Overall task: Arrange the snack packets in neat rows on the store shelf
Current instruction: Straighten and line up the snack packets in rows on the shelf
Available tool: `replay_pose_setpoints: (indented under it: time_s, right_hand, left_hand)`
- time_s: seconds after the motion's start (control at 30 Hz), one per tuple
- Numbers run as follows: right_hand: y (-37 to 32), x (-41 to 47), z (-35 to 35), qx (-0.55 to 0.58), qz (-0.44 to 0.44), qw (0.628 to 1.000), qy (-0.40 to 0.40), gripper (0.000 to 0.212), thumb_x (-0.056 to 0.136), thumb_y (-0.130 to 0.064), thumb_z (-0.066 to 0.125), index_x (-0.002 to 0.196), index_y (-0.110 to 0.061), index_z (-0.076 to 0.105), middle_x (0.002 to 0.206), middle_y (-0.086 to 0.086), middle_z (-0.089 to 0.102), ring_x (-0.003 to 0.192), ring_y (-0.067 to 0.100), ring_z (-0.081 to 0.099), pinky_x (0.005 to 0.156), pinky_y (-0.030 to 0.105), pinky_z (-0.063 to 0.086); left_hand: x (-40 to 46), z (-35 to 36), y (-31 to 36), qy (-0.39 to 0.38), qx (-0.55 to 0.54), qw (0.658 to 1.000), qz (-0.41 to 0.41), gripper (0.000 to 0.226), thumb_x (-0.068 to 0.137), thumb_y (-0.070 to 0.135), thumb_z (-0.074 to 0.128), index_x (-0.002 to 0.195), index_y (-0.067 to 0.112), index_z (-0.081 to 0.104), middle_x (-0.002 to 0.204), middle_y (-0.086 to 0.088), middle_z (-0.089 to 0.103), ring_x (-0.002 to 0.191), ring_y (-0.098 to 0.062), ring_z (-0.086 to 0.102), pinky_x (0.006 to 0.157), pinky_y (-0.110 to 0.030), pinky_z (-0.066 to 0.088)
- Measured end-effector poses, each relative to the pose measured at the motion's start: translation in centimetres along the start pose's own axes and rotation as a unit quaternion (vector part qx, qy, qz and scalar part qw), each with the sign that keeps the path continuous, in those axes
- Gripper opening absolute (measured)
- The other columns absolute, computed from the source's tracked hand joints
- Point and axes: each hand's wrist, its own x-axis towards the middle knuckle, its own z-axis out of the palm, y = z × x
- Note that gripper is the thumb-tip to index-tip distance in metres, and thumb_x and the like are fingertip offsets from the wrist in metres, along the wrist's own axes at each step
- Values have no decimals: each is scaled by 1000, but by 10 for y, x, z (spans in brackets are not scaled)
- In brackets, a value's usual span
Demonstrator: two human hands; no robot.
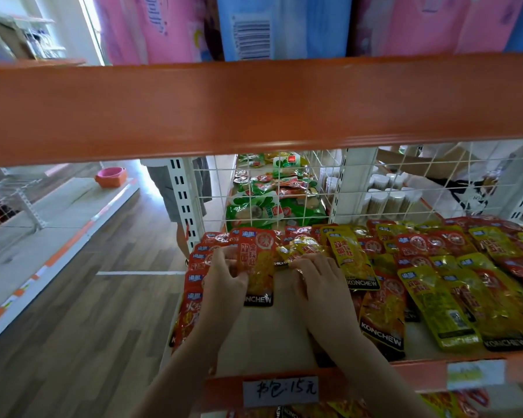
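Red foil is what the left hand (224,277) has, its grip pinched on the red packet (255,267) at the shelf's (272,336) left end. The right hand (319,280) curls onto a crinkled yellow packet (302,247) just beside it. Risk imo: these are slick and overlapping, so tugging one probably drags the neighbours askew, or nudges the left stack (194,282) off the open shelf edge.

Snack packets (360,260): glossy plastic film, crinkled, part clear window, strong glare. Shelf (272,336) deck looks matt beige, front rail (411,372) painted orange metal with a paper price label (280,390); back divider (284,188) is white coated wire mesh. Floor (97,312): wood-look planks, low sheen.
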Motion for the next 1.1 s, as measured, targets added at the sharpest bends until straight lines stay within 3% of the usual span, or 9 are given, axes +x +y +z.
replay_pose_setpoints:
  time_s: [0.13, 0.2, 0.33, 0.43, 0.53, 0.63, 0.8, 1.0, 1.1]
  right_hand:
    - [-18, 14, -9, 201, 77, 974, -76, 19, 97, -21, 47, 112, -17, 59, 102, -10, 56, 95, 6, 55, 82, 22, 48]
    - [-29, 21, -12, 240, 108, 960, -91, 21, 96, -23, 50, 116, -20, 53, 98, -14, 55, 92, 1, 54, 81, 19, 48]
    - [-45, 33, -12, 295, 138, 939, -108, 42, 94, -22, 55, 131, -22, 35, 96, -11, 58, 90, 7, 61, 77, 28, 56]
    - [-49, 38, -9, 271, 122, 949, -101, 49, 94, -15, 54, 137, -22, 29, 103, -4, 59, 92, 10, 60, 77, 28, 55]
    - [-54, 42, -3, 214, 88, 968, -91, 34, 94, -13, 53, 127, -19, 44, 108, 0, 59, 90, 10, 56, 78, 27, 53]
    - [-57, 43, 9, 179, 86, 973, -117, 29, 94, -13, 53, 123, -16, 50, 109, 2, 60, 88, 9, 52, 75, 23, 50]
    - [-58, 44, 31, 134, 101, 975, -145, 32, 95, -14, 50, 127, -15, 49, 119, 4, 56, 102, 17, 55, 77, 20, 42]
    - [-58, 39, 44, 107, 124, 976, -143, 29, 97, -13, 46, 125, -12, 51, 119, 4, 53, 103, 16, 55, 81, 20, 42]
    - [-58, 37, 47, 103, 120, 978, -134, 29, 98, -14, 44, 126, -10, 51, 119, 4, 53, 95, 11, 52, 74, 11, 39]
  left_hand:
    - [-2, -9, -3, -43, 8, 999, 12, 36, 92, 8, 54, 124, 17, 42, 115, 1, 52, 96, -8, 53, 59, -14, 48]
    - [-4, -12, -4, -52, 1, 999, 16, 35, 92, 9, 54, 124, 17, 42, 117, 0, 53, 104, -11, 53, 66, -17, 52]
    - [-4, -17, -5, -58, 27, 997, 43, 36, 92, 13, 55, 124, 21, 44, 110, 6, 55, 108, -12, 54, 64, -12, 50]
    - [-3, -26, -4, -41, 76, 993, 81, 33, 95, 17, 51, 127, 19, 50, 109, 7, 59, 104, -9, 55, 66, -10, 47]
    - [3, -39, -5, 21, 151, 980, 125, 27, 96, 17, 47, 119, 20, 60, 113, 4, 62, 101, -6, 53, 73, -7, 39]
    - [9, -47, -9, 58, 185, 972, 133, 28, 95, 15, 46, 118, 18, 62, 118, 1, 61, 110, -14, 53, 91, -24, 43]
    - [16, -41, -26, 50, 250, 956, 147, 31, 92, 9, 49, 120, 15, 61, 118, -4, 61, 112, -18, 51, 97, -29, 37]
    - [7, -32, -38, 20, 309, 934, 178, 33, 91, 15, 48, 121, 18, 59, 120, 1, 60, 114, -15, 50, 103, -31, 36]
    - [5, -31, -40, 4, 347, 919, 187, 32, 90, 19, 50, 121, 18, 59, 121, 1, 60, 116, -16, 50, 105, -34, 35]
